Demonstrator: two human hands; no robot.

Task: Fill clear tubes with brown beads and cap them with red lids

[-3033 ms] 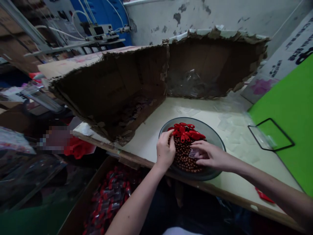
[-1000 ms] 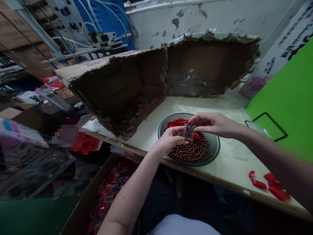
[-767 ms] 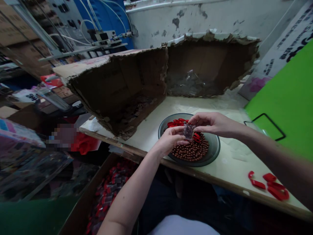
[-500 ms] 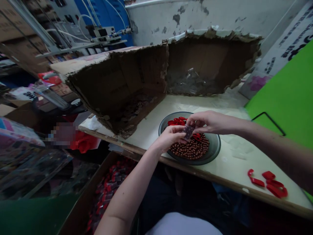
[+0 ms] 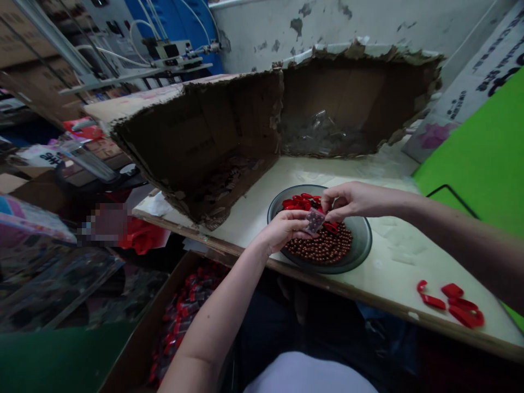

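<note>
The small clear plastic bag (image 5: 314, 221), filled with dark beads, sits over the grey bowl (image 5: 365, 234). The left hand (image 5: 282, 232) cradles it, half closed, while the right hand (image 5: 352, 200) pinches its top edge. Below lie glossy brown beads (image 5: 323, 248), with red plastic pieces (image 5: 297, 203) at the bowl's far side. More red pieces (image 5: 452, 301) lie near the worktop's (image 5: 393, 278) front right corner. Earlier, both hands were down on the beads.
</note>
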